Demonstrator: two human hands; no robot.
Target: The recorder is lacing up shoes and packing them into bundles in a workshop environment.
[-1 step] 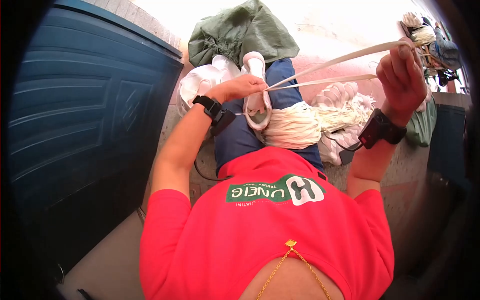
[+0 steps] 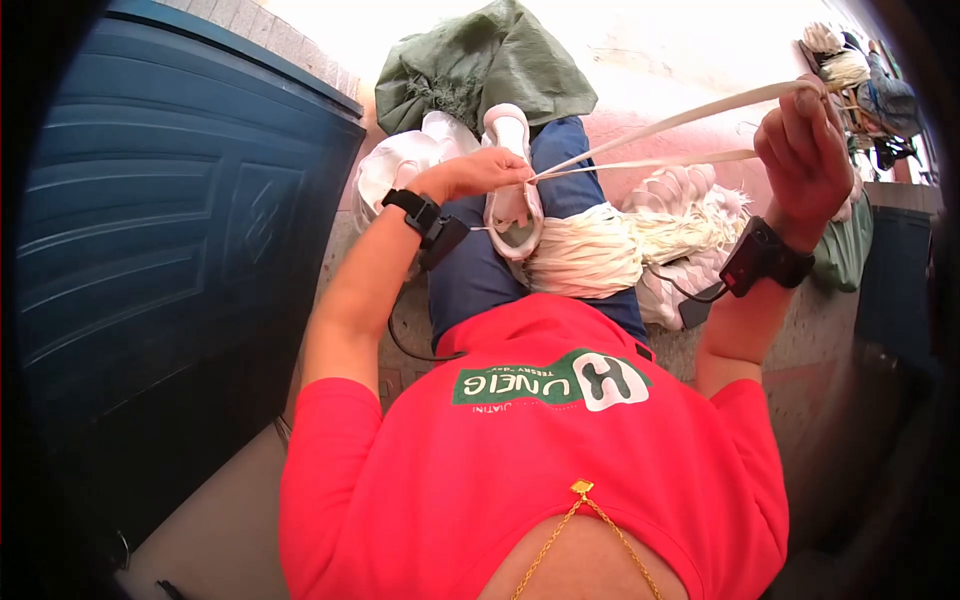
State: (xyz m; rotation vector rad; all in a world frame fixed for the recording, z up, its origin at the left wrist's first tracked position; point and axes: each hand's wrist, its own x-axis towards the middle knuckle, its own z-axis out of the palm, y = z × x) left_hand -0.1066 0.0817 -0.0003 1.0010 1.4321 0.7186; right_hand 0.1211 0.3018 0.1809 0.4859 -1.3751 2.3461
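Across my lap lies a white and pinkish shoe [image 2: 509, 128], its opening toward me. My left hand [image 2: 475, 173] is at its side, thumb and fingers pinched on a pale shoelace [image 2: 685, 120] where two strands meet. Those strands stretch up and to the right, pulled taut or nearly so. Raised at the far right, my right hand [image 2: 805, 150] is closed around their other end. A thick bundle of cream laces [image 2: 585, 250] rests over my right thigh, just right of the shoe. Part of the shoe's left side is hidden by my left hand.
More white shoes [image 2: 400, 165] are heaped beside my left leg, and others [image 2: 690, 285] lie to the right. A green sack [image 2: 490, 65] sits beyond my knees; another green bag [image 2: 842, 250] is at the right. A dark blue panelled door [image 2: 150, 210] stands close on my left.
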